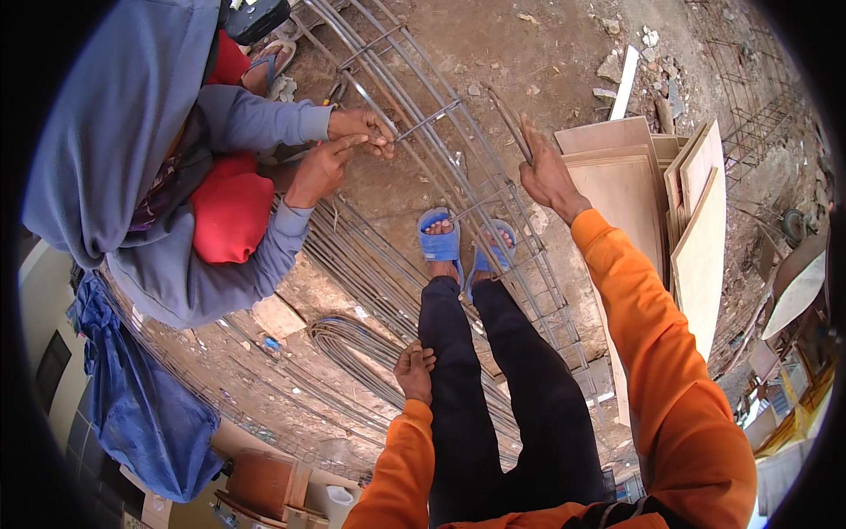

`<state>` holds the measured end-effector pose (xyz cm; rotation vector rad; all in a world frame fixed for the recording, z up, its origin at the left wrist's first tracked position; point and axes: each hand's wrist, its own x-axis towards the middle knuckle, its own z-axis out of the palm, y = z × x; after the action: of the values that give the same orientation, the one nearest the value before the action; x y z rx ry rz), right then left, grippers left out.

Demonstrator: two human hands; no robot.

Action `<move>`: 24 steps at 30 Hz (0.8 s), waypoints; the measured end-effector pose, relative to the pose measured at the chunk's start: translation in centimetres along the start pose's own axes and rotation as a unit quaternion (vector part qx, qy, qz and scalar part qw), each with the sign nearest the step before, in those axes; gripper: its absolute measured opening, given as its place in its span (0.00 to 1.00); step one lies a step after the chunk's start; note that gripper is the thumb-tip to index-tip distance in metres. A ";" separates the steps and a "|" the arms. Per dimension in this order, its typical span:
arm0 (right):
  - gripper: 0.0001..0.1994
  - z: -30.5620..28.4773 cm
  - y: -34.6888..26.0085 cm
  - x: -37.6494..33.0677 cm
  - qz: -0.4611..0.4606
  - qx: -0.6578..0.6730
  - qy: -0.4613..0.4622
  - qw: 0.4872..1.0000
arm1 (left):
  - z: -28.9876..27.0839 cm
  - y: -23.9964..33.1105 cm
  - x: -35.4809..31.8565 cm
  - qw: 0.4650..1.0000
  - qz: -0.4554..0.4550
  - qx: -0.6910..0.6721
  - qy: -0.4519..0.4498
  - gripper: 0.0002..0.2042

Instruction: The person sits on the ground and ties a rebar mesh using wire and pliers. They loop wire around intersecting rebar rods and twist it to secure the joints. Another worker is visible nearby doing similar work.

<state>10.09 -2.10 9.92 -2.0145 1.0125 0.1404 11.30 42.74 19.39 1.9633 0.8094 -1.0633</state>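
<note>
A long rebar cage (476, 167) of grey bars and square stirrups runs diagonally past my feet. To its right is my right hand (548, 175), closed around a slim brown metal rod (508, 119) that points up and left. My left hand (414, 372) is curled closed beside my left knee; whatever it may hold is hidden. Across the cage on the left, a crouching person in a grey-blue hooded top (132, 150) has both hands (339, 154) at the cage's near bar, where a stirrup meets it.
Long loose rebar (370, 264) and a bent bundle of rods (352, 339) lie on the dirt at left. Plywood sheets (617, 176) are stacked at right, beside a white strip (625, 84) and rubble. A blue tarp (141, 406) hangs at lower left. My blue sandals (438, 236) are close to the cage.
</note>
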 end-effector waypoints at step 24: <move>0.20 4.3 3.4 -40.4 0.348 0.103 -0.130 0.923 | -2.7 8.5 -3.1 0.962 0.174 0.119 -0.176 0.16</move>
<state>-18.09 24.45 22.71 -1.3293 1.4564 0.6338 17.79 40.06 25.75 1.9359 0.1403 -1.2842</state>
